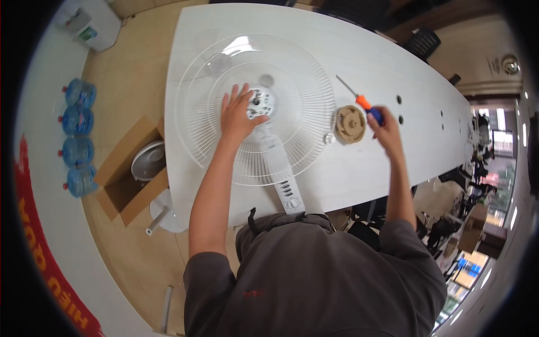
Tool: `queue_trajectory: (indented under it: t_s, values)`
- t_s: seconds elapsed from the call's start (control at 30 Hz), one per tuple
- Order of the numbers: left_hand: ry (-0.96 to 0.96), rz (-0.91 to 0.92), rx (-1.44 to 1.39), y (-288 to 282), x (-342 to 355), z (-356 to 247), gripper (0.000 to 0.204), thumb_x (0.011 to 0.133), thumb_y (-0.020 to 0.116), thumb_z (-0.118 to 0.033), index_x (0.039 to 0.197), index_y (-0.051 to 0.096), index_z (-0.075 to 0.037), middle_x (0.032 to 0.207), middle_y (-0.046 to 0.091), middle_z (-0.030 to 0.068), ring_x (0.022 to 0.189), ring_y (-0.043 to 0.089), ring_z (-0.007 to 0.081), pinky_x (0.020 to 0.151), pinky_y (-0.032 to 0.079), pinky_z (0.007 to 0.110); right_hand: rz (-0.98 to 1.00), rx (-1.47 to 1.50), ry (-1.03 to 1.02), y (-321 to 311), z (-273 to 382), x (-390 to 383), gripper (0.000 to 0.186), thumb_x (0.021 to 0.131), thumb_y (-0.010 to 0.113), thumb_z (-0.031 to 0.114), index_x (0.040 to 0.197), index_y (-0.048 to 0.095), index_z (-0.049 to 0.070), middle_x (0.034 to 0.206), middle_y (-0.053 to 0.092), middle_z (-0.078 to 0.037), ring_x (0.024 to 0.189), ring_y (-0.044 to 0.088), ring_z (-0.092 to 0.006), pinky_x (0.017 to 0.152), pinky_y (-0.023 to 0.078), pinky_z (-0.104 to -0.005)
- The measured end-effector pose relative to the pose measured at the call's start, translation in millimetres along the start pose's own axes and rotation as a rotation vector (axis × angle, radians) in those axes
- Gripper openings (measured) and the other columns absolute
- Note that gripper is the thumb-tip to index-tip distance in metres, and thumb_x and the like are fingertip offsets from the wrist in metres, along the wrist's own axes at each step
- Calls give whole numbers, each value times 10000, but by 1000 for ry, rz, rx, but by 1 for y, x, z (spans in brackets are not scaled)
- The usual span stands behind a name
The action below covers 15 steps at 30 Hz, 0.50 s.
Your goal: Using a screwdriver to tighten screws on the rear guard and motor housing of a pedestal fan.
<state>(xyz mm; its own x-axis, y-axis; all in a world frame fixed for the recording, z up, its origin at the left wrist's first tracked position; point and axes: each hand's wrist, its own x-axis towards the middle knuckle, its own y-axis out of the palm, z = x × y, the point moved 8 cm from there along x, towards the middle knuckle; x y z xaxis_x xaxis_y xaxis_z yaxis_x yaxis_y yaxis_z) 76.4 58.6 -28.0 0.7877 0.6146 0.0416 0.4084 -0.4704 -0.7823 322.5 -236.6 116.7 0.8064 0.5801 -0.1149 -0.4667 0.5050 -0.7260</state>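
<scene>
My left hand (238,112) rests spread over the white centre hub (260,105) of a clear round wire fan guard (297,78) lying on the white table. Beneath the guard, a white fan neck (283,185) with a row of buttons points toward me. My right hand (384,132) grips the dark blue and orange handle of a screwdriver (365,104), its shaft pointing up and left. Just left of that hand sit a round tan piece (351,125), probably moulded packing, and a small white part (329,139) at the guard's rim.
The white table (426,146) has several dark holes on its right. Left on the floor are an open cardboard box (112,188) holding a round cover (149,160), a white base with a pole (168,216) and several blue water jugs (78,151). Dark chairs (421,42) line the table.
</scene>
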Motion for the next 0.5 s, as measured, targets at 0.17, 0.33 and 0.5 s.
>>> queue_trajectory:
  t_s: [0.17,0.33,0.5]
  values:
    - [-5,27,26,-6,0,5,806,711,855,-448,1336,578,-21,1593,395,104,1524,238,304,1232,129,493,-8,339,433,89,-197,-108,299,923,717,279,1059,644,23,825,589,-25,696,559,-117,585,493,-299]
    - [-2,47,32,-1,0,13,863,698,858,-473,1373,558,-27,1596,393,93,1524,232,311,1240,102,486,-123,92,319,159,-257,-159,293,885,740,229,1088,655,36,881,617,-60,838,584,-191,745,484,-345]
    - [2,47,22,0,1,16,904,701,852,-487,1394,533,-3,1597,386,117,1524,228,330,1236,98,502,-113,-208,212,164,-249,-155,367,817,783,226,1104,667,30,1002,634,-159,949,563,-297,857,457,-411]
